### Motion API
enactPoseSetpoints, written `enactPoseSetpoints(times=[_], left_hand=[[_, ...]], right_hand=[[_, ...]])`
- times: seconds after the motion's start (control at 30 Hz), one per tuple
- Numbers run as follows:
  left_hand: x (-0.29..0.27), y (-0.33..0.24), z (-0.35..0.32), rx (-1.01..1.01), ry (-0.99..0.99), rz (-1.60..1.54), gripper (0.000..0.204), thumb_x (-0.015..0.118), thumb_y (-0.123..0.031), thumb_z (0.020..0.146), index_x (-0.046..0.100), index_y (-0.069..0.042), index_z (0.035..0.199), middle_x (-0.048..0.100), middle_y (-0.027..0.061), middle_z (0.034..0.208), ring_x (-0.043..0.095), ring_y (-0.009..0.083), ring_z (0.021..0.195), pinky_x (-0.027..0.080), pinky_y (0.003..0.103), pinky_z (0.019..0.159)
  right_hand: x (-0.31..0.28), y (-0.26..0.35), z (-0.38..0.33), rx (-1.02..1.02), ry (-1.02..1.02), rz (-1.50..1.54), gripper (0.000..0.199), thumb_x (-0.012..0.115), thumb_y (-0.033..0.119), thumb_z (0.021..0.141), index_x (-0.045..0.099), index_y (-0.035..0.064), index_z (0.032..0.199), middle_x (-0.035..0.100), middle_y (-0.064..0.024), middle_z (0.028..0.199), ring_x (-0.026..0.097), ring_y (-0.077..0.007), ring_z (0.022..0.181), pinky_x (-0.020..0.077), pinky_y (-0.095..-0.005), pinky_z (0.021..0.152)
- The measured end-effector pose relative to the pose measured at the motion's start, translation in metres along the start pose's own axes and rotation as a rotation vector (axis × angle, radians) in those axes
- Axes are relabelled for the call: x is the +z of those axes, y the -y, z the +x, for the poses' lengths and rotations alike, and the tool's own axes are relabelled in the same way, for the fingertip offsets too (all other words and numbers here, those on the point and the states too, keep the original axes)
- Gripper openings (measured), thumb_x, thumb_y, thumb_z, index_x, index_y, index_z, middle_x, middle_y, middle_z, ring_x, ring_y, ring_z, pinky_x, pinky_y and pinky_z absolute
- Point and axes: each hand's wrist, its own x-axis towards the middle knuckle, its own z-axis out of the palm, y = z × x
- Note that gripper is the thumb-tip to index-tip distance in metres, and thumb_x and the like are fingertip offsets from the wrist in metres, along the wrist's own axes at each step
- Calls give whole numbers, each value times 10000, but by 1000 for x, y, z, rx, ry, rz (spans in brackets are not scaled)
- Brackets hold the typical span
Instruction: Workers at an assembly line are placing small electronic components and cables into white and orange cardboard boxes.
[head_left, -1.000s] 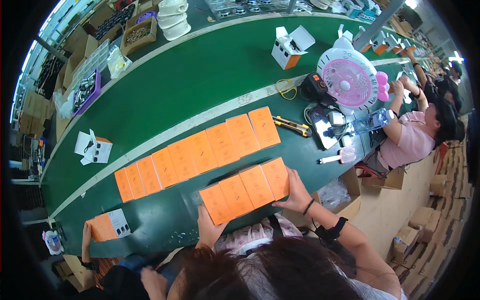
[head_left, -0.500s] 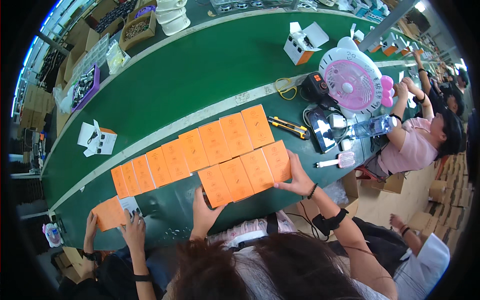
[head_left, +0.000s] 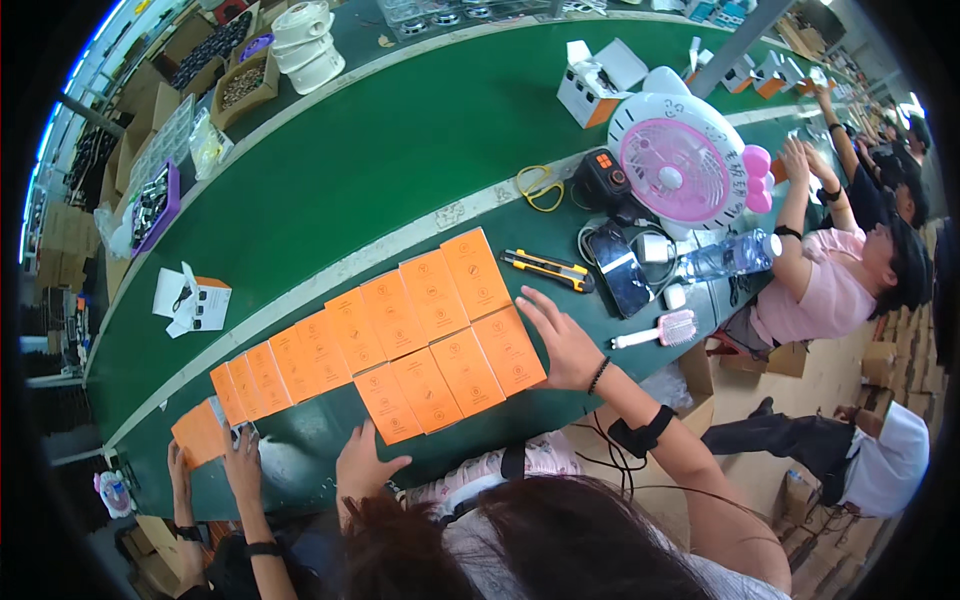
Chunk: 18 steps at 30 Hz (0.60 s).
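Far left on the green surface: an opened white box lying alone, well apart from the rest. Below it, a co-worker's hands on a separate orange box at the near edge.

Next, two rows of flat orange boxes laid side by side: a long back row running up toward the white stripe, and a short front row of four, touching it along one side.

Left hand at the near-left end of the front row, fingers spread and flat, thumb out, pressing against the end box without gripping anything. Right hand at the far-right end, open and flat, palm down, fingers against the edge of the last box, likewise holding nothing.

Judged step: squaring up the front row by squeezing it from both ends. Next move likely calls for even inward pressure from both palms, keeping the boxes flat so none rides up over its neighbour.

Further right: a yellow utility knife, a phone, a small pink brush, a water bottle and a pink-and-white desk fan.
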Motion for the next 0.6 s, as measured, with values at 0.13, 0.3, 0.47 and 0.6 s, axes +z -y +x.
enactPoseSetpoints(times=[0.13, 0.3, 0.47, 0.6], left_hand=[[-31, 4, -13, -17, 236, 292, 720, 750, -344, 620, 468, -25, 1201, 539, 199, 1107, 540, 334, 1016, 445, 402, 839], [-51, -47, 4, 256, -21, -58, 589, 715, -212, 694, 468, -12, 1189, 554, 181, 1090, 551, 306, 979, 442, 358, 829], [-5, -97, 25, 499, -4, -282, 568, 705, -142, 717, 445, -3, 1202, 513, 182, 1152, 534, 296, 1011, 446, 344, 833], [41, -135, 21, 518, 194, -397, 663, 739, -196, 680, 420, -6, 1229, 421, 184, 1270, 481, 311, 1094, 428, 368, 875]], right_hand=[[-3, -1, 3, -303, -102, -101, 891, 786, 197, 541, 367, 242, 1326, 174, -178, 1436, 404, -361, 1193, 406, -401, 926], [-6, -13, -18, -231, -23, 163, 793, 733, 61, 608, 405, 214, 1313, 204, -205, 1426, 381, -378, 1216, 418, -376, 948], [-10, -40, -45, -27, -29, 1086, 524, 675, 16, 730, 500, 30, 1224, 296, -169, 1399, 390, -221, 1225, 405, -350, 962], [-6, -37, -58, 1, 7, 1168, 465, 633, 14, 776, 490, 19, 1218, 350, -152, 1368, 437, -202, 1176, 407, -332, 948]])
